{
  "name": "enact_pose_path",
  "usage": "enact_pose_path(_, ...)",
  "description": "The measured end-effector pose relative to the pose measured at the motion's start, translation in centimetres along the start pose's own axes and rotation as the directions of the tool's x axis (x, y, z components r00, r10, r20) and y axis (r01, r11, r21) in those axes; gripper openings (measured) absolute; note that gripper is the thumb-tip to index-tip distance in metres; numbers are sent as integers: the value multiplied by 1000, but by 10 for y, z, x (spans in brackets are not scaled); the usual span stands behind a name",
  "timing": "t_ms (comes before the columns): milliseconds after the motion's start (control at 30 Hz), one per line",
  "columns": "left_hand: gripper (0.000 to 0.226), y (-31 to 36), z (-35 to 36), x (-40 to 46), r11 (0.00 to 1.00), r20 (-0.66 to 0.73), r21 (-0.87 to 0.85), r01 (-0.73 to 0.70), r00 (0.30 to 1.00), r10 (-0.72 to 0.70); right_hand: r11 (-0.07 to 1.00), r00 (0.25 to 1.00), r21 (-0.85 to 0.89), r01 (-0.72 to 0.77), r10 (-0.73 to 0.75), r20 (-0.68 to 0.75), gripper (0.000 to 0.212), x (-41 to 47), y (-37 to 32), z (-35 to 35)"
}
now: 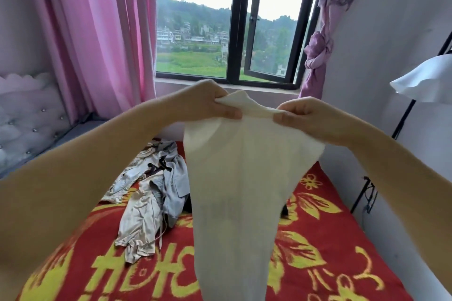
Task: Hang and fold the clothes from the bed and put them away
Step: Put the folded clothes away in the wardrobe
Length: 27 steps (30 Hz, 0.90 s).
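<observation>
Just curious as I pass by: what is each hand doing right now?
Left hand: closed, pinching the top edge of the cream garment.
Right hand: closed, pinching the same edge.

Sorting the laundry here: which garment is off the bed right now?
The cream garment, pinched at its top edge by the left hand and right hand; the grey and satin clothes lie heaped on the bed.

Premises: a home bedroom. Evidence: a bed with red floral cover and tufted headboard, loose clothes on it, pink curtains framing a window.
</observation>
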<state>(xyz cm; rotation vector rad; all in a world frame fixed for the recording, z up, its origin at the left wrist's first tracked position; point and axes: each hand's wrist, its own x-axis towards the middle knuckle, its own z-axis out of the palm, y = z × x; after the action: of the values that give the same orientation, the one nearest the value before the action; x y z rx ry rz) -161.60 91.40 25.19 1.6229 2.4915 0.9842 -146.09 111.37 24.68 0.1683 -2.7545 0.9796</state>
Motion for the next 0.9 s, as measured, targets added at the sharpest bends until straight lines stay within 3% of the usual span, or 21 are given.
enact_pose_path(67, 40, 12, -13, 3, 1000, 34, -2, 2, 999, -2, 985, 1000, 173, 6, -11, 29, 33, -2, 3, -10)
enact_pose_path(133, 53, 17, -19, 8, 1000, 89, -26, 12, 996, -10, 957, 980, 280, -76, 21, 196, 28, -1, 13, -20)
enact_pose_path(233, 58, -6, -3, 27, 995, 178, 87, 54, 982, -69, 929, 921, 253, -269, 171, 351, 29, 9, 48, -18)
enact_pose_path(333, 46, -47, 37, 51, 961, 184, 263, 84, 974, -136, 925, 905, 38, -379, 362, 222, 14, 27, 91, 8)
enact_pose_path(400, 43, -68, 54, 65, 929, 112, 364, 60, 988, -107, 914, 909, -65, -399, 404, 103, 9, 44, 113, 25)
enact_pose_path(533, 35, -82, 45, 89, 870, -16, 487, -77, 995, 97, 927, 928, -133, -352, 326, -183, 30, 71, 127, 24)
enact_pose_path(633, 36, -75, 26, 100, 819, -119, 555, -147, 960, 252, 938, 917, -197, -285, 207, -342, 28, 84, 122, 4)
enact_pose_path(767, 43, -63, 10, 102, 758, -218, 625, -185, 891, 398, 937, 911, -281, -209, 81, -404, 24, 91, 109, -16)
enact_pose_path(900, 41, -62, 36, 67, 662, -157, 667, -342, 804, 573, 928, 950, -327, -178, 75, -304, 17, 67, 112, 2)
